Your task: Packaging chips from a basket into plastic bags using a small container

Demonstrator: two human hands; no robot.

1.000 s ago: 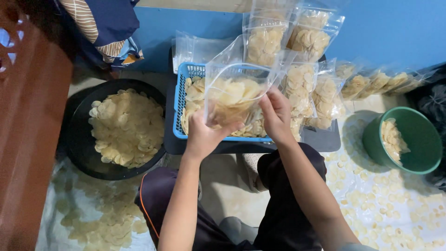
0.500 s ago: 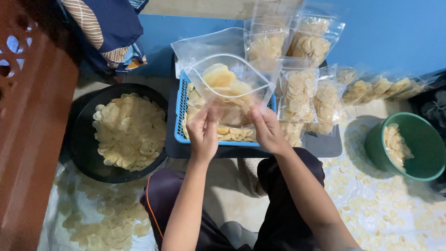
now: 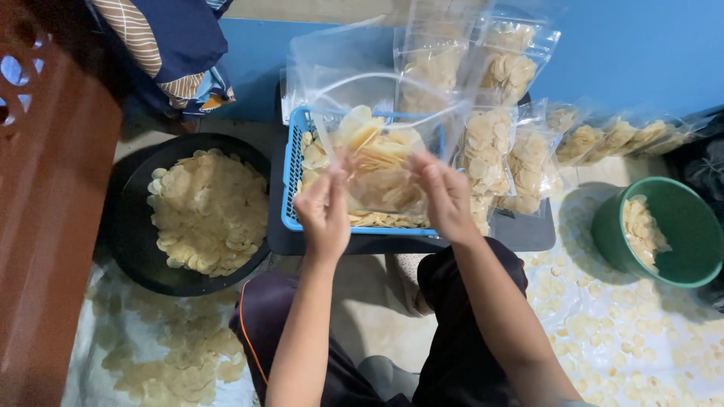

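My left hand [image 3: 324,207] and my right hand [image 3: 445,196] grip the lower part of a clear plastic bag [image 3: 381,162] partly filled with pale round crackers. The bag stands upright with its mouth open, held just above a blue plastic basket [image 3: 292,162] that holds more crackers. The basket rests on a dark tray [image 3: 528,234] in front of my knees.
A black round pan [image 3: 143,218] full of crackers lies at the left. A green bowl [image 3: 690,234] with some crackers sits at the right. Several filled clear bags [image 3: 505,151] lean against the blue wall behind the basket. Loose crackers litter the floor sheet. Brown wooden furniture [image 3: 45,188] stands far left.
The bag has been turned upright and lowered toward the basket; both hands shifted from its top down to its lower sides.
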